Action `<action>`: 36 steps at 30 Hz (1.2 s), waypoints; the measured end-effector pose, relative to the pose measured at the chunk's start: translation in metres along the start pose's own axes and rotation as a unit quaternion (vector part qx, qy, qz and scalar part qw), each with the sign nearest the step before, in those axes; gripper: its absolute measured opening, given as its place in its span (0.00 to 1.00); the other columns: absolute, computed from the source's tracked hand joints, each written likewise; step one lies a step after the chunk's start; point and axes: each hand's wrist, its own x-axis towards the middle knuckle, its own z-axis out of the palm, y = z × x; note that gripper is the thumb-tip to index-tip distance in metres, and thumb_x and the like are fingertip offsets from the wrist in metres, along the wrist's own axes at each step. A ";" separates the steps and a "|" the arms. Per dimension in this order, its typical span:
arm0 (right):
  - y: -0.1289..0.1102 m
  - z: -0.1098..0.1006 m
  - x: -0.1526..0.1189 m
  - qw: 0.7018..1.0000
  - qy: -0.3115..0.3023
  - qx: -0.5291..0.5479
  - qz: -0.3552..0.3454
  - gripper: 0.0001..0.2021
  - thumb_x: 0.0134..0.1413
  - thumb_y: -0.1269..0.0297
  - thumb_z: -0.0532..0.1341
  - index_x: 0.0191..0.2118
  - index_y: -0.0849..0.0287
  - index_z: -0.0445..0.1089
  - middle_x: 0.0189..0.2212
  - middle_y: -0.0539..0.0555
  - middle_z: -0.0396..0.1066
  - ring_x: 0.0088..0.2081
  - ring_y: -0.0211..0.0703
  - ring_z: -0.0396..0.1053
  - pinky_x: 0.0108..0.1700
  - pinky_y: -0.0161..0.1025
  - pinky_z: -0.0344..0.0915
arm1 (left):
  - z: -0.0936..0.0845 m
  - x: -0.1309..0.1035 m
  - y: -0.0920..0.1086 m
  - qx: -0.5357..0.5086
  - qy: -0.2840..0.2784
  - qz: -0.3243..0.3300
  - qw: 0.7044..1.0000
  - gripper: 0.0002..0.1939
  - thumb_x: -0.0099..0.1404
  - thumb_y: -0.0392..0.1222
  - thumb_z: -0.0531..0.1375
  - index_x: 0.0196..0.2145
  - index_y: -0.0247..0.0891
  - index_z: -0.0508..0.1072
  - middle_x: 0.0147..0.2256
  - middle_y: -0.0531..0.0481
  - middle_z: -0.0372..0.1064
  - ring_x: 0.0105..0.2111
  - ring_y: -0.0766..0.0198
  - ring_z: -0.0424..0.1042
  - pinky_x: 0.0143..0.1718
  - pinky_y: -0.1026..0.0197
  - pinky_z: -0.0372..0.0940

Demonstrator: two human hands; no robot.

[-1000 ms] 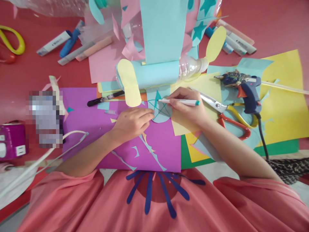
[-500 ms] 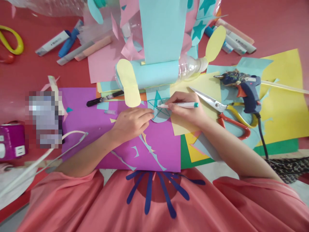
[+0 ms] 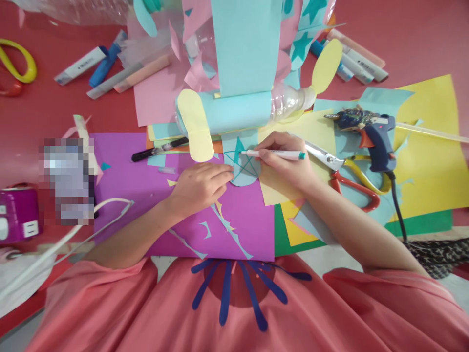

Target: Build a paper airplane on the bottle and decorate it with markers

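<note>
My right hand [image 3: 293, 171] grips a white marker [image 3: 292, 155] with a teal end. The marker's tip rests at a teal star outline on a light blue paper piece [image 3: 246, 180] with a rounded lower end. The star's top point is coloured in, with part of its left side. My left hand [image 3: 201, 186] lies flat with fingers stretched, its fingertips at the left edge of that piece. Under it is a purple sheet [image 3: 124, 181]. Just above stands a plastic bottle [image 3: 289, 101] wrapped in light blue paper, with pale yellow paper shapes on it.
Scissors [image 3: 326, 155] and a glue gun [image 3: 381, 142] lie to the right on coloured paper. A black pen [image 3: 146, 153] is at the left. Several markers [image 3: 82, 64] lie farther back. A white cable [image 3: 73, 232] crosses the left front. Paper scraps [image 3: 234, 232] lie near my body.
My right hand has shifted slightly right and up with the marker, its tip moving from the star's left side toward its upper part. My left hand stays in place.
</note>
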 end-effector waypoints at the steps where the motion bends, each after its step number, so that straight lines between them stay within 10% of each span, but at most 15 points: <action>1: 0.000 0.000 0.000 1.000 0.000 -0.003 0.002 0.04 0.50 0.65 0.61 0.27 0.58 0.69 0.22 0.49 0.68 0.24 0.34 0.63 0.26 0.35 0.57 | 0.000 0.000 0.000 0.000 -0.004 -0.001 1.000 0.14 0.69 0.30 0.51 0.37 0.36 0.78 0.39 0.48 0.81 0.37 0.61 0.81 0.38 0.60 0.75; 36: -0.001 -0.005 0.001 0.998 -0.040 0.037 -0.008 0.08 0.57 0.62 0.61 0.35 0.59 0.75 0.27 0.51 0.74 0.28 0.36 0.69 0.31 0.35 0.66 | 0.003 -0.002 -0.002 -0.003 -0.018 -0.010 1.000 0.15 0.69 0.30 0.51 0.38 0.36 0.78 0.39 0.48 0.81 0.38 0.61 0.81 0.39 0.60 0.75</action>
